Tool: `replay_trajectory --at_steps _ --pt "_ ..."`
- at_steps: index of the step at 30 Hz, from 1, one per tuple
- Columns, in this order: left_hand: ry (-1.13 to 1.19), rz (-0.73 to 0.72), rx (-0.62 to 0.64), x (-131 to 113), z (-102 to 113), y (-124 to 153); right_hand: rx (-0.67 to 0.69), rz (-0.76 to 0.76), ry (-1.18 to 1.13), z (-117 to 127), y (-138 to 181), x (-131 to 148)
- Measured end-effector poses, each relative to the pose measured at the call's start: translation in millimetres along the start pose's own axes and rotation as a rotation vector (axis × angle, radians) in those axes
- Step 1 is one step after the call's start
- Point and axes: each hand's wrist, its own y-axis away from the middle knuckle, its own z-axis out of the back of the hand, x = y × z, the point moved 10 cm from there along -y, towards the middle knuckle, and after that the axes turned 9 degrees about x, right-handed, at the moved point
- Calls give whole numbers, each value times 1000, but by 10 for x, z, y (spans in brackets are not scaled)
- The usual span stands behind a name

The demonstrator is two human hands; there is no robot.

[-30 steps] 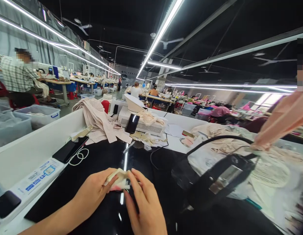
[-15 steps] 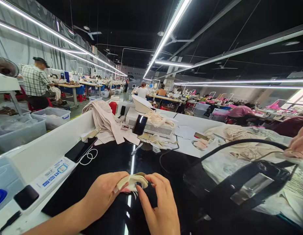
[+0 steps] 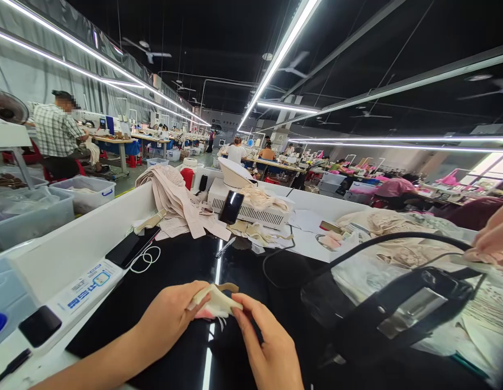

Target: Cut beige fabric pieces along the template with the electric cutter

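Observation:
A small bundle of cream fabric strips [image 3: 217, 303] is held over the black tabletop [image 3: 174, 276]. My left hand [image 3: 173, 310] is closed around its left end, where a pink patch and loose threads show below. My right hand [image 3: 264, 336] pinches the right end of a cream strip between thumb and fingers, pulling it out fairly straight. A darker tan strip [image 3: 228, 287] curls up behind the cream ones.
To the right stands a black lamp-like device [image 3: 414, 314] with a thick cable. Phones [image 3: 231, 207], beige fabric pieces [image 3: 174, 195] and a white vented machine [image 3: 251, 208] line the back. Another person's hand [image 3: 493, 235] is at the right edge, above piled lace fabric [image 3: 393, 222].
The strip between my hands has gone from bunched to stretched out. A dark round spot near my right thumb is no longer visible. My right hand sits slightly lower.

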Motion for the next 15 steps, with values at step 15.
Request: replay_trajectory --at_steps 15 --pt "-11 205 153 246 -190 -13 373 -190 -451 -206 7 -22"
